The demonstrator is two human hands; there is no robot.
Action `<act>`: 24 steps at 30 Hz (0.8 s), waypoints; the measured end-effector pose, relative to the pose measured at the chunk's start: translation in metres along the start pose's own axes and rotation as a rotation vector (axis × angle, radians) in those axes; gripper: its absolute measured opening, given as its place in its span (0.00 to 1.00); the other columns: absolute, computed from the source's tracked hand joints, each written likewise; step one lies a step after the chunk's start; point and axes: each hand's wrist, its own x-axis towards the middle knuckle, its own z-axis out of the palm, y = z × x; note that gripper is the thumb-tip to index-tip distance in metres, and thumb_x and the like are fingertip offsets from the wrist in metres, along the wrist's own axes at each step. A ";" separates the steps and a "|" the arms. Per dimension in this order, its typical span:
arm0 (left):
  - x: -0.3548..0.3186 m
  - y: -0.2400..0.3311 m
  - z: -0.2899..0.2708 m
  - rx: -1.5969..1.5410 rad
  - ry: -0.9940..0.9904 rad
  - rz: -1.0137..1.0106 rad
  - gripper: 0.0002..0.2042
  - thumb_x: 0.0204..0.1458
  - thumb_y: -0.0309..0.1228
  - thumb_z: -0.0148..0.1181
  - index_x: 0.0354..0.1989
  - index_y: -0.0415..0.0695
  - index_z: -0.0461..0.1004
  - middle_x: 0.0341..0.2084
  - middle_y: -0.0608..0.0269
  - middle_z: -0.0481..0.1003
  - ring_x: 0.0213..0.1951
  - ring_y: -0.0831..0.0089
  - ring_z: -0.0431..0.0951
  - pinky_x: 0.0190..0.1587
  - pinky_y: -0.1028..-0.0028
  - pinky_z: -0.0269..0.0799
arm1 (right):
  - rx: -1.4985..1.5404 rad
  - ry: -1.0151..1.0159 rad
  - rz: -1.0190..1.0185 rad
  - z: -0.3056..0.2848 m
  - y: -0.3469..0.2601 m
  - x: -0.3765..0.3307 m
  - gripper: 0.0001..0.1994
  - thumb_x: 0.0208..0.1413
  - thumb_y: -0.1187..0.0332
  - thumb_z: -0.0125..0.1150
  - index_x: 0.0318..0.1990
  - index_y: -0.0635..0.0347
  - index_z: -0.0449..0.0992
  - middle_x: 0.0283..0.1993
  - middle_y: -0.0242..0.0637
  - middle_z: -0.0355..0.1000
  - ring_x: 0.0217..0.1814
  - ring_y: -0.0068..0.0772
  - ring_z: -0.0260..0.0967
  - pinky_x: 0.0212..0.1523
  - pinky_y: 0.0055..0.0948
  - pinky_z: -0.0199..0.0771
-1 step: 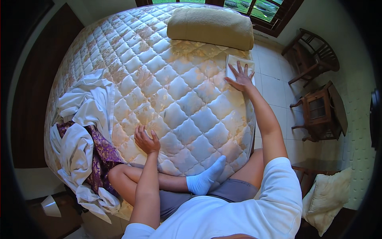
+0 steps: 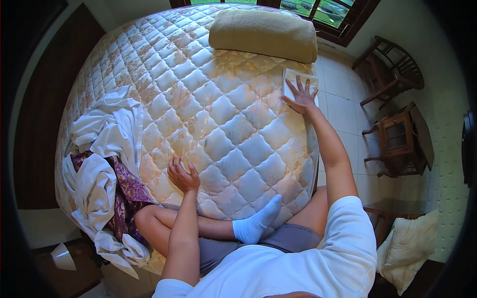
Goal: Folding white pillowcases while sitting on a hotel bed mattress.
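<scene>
My right hand [image 2: 301,97] is spread flat on a folded white cloth [image 2: 289,78] at the right edge of the bare mattress [image 2: 231,141]. Its fingers are apart and cover part of the cloth. Palm down, my left hand [image 2: 183,175] rests on the quilted top nearer to me, fingers loosely stretched and holding nothing. To its left lies a crumpled heap of white sheet [image 2: 117,126], with a purple and gold patterned cloth [image 2: 128,188] tangled in it. I sit cross-legged at the near edge, one light blue sock [image 2: 258,218] showing on the mattress.
Beyond my right hand lies a rolled beige blanket [image 2: 262,36] near the window [image 2: 323,12]. A wooden chair [image 2: 390,69] and a small wooden cabinet [image 2: 400,139] stand on the tiled floor at right. A cream pillow [image 2: 408,248] is at lower right.
</scene>
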 end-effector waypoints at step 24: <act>-0.003 -0.010 0.001 -0.121 0.028 -0.046 0.25 0.58 0.49 0.58 0.58 0.47 0.74 0.62 0.48 0.71 0.65 0.46 0.68 0.66 0.47 0.62 | -0.351 0.427 -0.073 0.045 -0.097 -0.026 0.36 0.69 0.38 0.47 0.80 0.36 0.56 0.87 0.43 0.38 0.88 0.66 0.26 0.72 0.88 0.21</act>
